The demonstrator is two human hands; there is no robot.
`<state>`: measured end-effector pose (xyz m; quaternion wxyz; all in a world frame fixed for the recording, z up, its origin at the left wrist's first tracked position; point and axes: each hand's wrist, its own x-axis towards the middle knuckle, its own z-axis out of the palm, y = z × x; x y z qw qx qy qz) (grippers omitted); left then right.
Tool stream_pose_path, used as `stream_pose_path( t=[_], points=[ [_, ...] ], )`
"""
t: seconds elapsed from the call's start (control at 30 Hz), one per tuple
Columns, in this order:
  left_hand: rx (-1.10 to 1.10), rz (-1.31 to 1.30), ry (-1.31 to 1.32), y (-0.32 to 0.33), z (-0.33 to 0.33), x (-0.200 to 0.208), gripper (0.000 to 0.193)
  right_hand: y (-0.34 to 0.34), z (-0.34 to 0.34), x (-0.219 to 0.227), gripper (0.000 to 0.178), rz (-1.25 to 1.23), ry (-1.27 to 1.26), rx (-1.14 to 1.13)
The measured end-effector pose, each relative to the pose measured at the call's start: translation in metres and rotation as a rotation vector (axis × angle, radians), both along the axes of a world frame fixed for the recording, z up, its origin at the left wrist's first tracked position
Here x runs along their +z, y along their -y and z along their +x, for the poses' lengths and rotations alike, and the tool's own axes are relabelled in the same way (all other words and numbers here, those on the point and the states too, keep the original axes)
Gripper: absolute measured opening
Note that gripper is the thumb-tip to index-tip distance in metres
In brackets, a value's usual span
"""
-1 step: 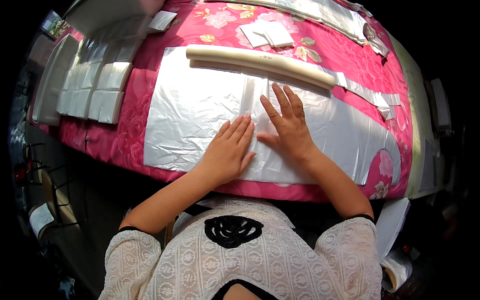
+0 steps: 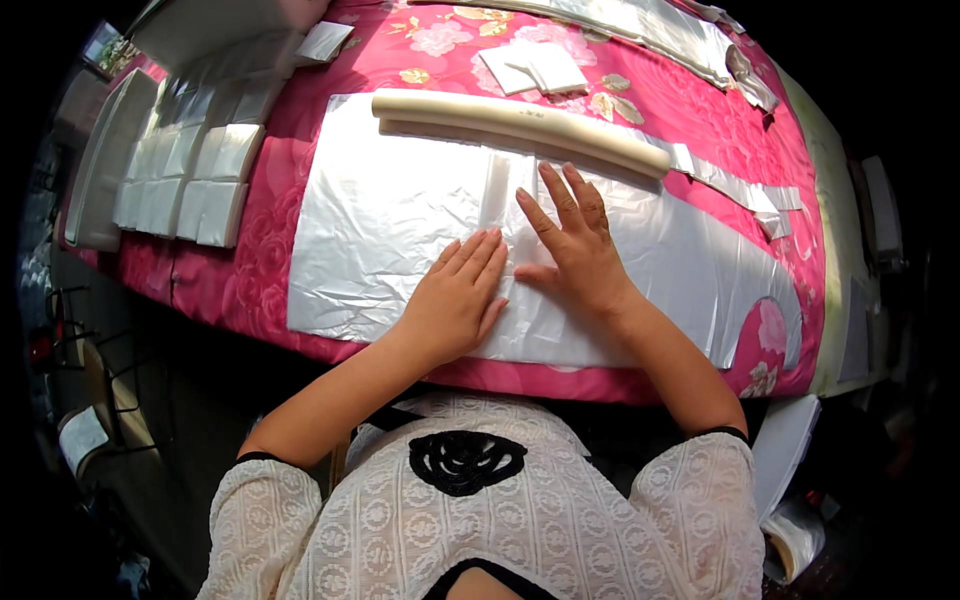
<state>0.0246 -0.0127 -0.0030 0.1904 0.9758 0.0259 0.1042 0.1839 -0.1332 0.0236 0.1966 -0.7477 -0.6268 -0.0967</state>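
A thin white plastic bag [image 2: 380, 230] lies flat on the pink cloth, its narrow handle end curving round a cut-out on the right. My left hand [image 2: 455, 295] presses flat on the bag's middle, fingers stretched and close together. Beside it my right hand [image 2: 575, 245] rests with spread fingers on the plastic, holding nothing. A raised fold [image 2: 497, 190] runs up the bag between and beyond my hands. Just past my right fingertips a long cream tube [image 2: 520, 122] lies across the far part of the bag.
Stacks of folded white packets [image 2: 190, 180] stand at the left beside a pale box [image 2: 108, 160]. Two folded squares [image 2: 540, 70] lie beyond the tube. More white plastic sheets [image 2: 640, 35] stretch along the far side. A white strip [image 2: 735, 188] trails right of the tube.
Both hands have shifted only very slightly: the right fingertips sit a touch farther forward and left, and the left thumb is a little farther forward. The bag and tube stay put.
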Motion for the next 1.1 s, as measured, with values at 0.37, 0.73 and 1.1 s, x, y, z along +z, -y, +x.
stream_pose_path(
  t=[0.37,0.73,1.1],
  points=[
    [-0.089,0.052,0.254,-0.02,0.008,-0.005,0.019,-0.006,0.03,-0.013,0.043,-0.105,-0.334,0.297],
    [-0.109,0.162,0.238,-0.021,0.011,-0.002,0.017,-0.009,0.024,-0.005,0.042,-0.009,-0.424,0.21],
    [-0.321,-0.23,0.134,-0.015,-0.026,0.02,0.056,0.031,-0.016,-0.017,0.029,0.023,-0.403,0.333]
  ],
)
